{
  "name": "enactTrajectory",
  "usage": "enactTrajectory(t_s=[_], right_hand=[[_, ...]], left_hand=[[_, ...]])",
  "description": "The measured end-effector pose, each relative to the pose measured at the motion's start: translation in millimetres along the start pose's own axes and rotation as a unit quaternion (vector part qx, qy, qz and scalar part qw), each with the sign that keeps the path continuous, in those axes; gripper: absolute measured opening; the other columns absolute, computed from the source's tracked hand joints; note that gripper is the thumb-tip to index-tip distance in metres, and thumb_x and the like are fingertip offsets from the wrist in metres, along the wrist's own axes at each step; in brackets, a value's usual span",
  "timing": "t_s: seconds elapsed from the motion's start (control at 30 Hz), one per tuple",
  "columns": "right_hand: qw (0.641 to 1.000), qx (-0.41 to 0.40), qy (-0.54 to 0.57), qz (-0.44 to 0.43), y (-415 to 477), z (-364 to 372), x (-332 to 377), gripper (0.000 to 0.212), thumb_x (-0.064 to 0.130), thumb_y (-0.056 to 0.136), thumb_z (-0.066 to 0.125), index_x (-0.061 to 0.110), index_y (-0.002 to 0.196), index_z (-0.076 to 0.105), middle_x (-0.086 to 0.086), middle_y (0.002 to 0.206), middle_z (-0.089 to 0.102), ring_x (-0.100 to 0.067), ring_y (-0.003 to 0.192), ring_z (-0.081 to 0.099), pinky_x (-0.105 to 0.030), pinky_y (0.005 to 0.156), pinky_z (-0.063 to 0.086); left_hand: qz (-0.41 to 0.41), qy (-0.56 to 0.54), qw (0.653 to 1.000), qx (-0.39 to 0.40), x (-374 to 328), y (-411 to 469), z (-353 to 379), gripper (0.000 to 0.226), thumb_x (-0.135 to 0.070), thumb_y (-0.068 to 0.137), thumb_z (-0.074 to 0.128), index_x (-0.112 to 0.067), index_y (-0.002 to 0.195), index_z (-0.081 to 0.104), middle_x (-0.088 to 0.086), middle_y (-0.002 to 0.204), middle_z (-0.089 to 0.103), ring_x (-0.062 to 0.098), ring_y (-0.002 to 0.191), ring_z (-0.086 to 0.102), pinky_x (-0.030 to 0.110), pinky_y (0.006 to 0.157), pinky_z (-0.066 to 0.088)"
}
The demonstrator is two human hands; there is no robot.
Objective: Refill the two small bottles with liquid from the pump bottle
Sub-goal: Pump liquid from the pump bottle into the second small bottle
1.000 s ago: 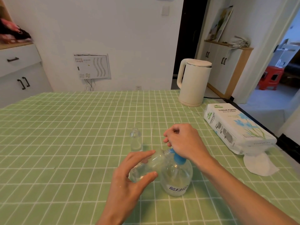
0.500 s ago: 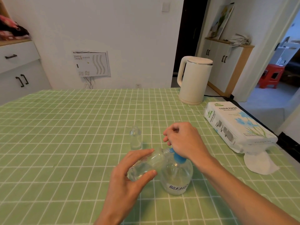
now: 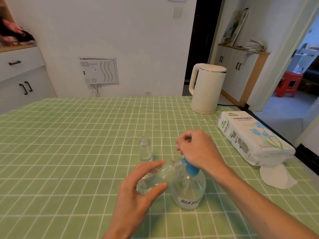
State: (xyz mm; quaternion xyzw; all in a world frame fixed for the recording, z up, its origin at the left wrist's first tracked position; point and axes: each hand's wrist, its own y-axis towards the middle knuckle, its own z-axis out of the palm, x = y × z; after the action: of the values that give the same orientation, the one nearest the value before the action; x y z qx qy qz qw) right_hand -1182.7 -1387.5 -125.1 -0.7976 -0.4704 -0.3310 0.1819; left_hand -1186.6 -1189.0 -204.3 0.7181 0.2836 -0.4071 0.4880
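Standing on green cloth (image 3: 69, 152): pump bottle (image 3: 188, 192), kettle (image 3: 207, 88), tissues (image 3: 250, 137).

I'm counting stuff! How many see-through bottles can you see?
3. One small bottle stands behind the hands, a second small bottle is tilted in the left hand, and the pump bottle stands under the right hand. None seems hidden.

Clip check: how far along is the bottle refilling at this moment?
Nothing looks finished. In hand: the left hand holds a tilted small bottle, mouth at the pump bottle spout, some liquid pooled inside, while the right hand grips the blue pump head. Remaining: topping that one up, then the second small bottle standing behind it, whose fill level I cannot read.
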Motion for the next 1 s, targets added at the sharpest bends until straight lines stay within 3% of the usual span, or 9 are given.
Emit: enactTrajectory(t_s=[0.23, 0.37, 0.67, 0.87, 1.0], right_hand=[[1.000, -0.001, 0.019, 0.004, 2.2, 1.9, -1.7, 0.029, 0.025, 0.103, 0.058, 0.019, 0.085, 0.079, 0.003, 0.081, 0.082, -0.026, 0.083, 0.081, -0.054, 0.083, 0.068], [1.000, 0.006, 0.025, 0.011, 1.0, 5.6, -5.3, 0.030, 0.025, 0.103, 0.058, 0.025, 0.081, 0.078, 0.010, 0.080, 0.082, -0.019, 0.082, 0.080, -0.051, 0.086, 0.067], [0.999, 0.007, 0.037, 0.019, -2.8, 6.7, -5.6, 0.029, 0.023, 0.105, 0.057, 0.018, 0.087, 0.080, 0.012, 0.080, 0.081, -0.018, 0.084, 0.079, -0.052, 0.087, 0.067], [0.998, -0.014, 0.056, -0.018, -0.2, -0.3, -2.3, 0.024, 0.021, 0.106, 0.060, 0.023, 0.090, 0.077, 0.005, 0.081, 0.082, -0.010, 0.077, 0.079, -0.042, 0.085, 0.067], [0.997, -0.016, 0.062, -0.038, 0.9, -0.2, -0.1, 0.028, 0.017, 0.106, 0.060, 0.031, 0.085, 0.073, 0.009, 0.079, 0.081, -0.005, 0.077, 0.077, -0.035, 0.078, 0.065]], left_hand=[[0.003, 0.003, 1.000, 0.001, -1.1, 1.6, -0.1, 0.048, -0.029, 0.078, 0.084, -0.043, 0.122, 0.073, -0.008, 0.116, 0.075, 0.015, 0.114, 0.069, 0.006, 0.094, 0.043], [0.009, 0.006, 1.000, 0.003, 1.0, 2.2, 0.2, 0.050, -0.020, 0.078, 0.085, -0.040, 0.122, 0.074, -0.009, 0.117, 0.075, 0.012, 0.115, 0.069, 0.005, 0.094, 0.044], [-0.003, 0.005, 1.000, 0.004, 0.4, -0.5, 2.6, 0.050, -0.019, 0.080, 0.090, -0.043, 0.121, 0.074, -0.008, 0.116, 0.075, 0.014, 0.114, 0.069, 0.006, 0.095, 0.044], [-0.003, -0.001, 1.000, 0.002, -1.7, 0.7, 1.5, 0.051, -0.019, 0.077, 0.086, -0.041, 0.121, 0.074, -0.006, 0.115, 0.075, 0.015, 0.112, 0.069, 0.007, 0.096, 0.045], [-0.001, 0.006, 1.000, 0.001, -1.8, 1.7, 0.3, 0.051, -0.021, 0.077, 0.085, -0.043, 0.122, 0.074, -0.008, 0.116, 0.075, 0.015, 0.113, 0.069, 0.007, 0.095, 0.045]])
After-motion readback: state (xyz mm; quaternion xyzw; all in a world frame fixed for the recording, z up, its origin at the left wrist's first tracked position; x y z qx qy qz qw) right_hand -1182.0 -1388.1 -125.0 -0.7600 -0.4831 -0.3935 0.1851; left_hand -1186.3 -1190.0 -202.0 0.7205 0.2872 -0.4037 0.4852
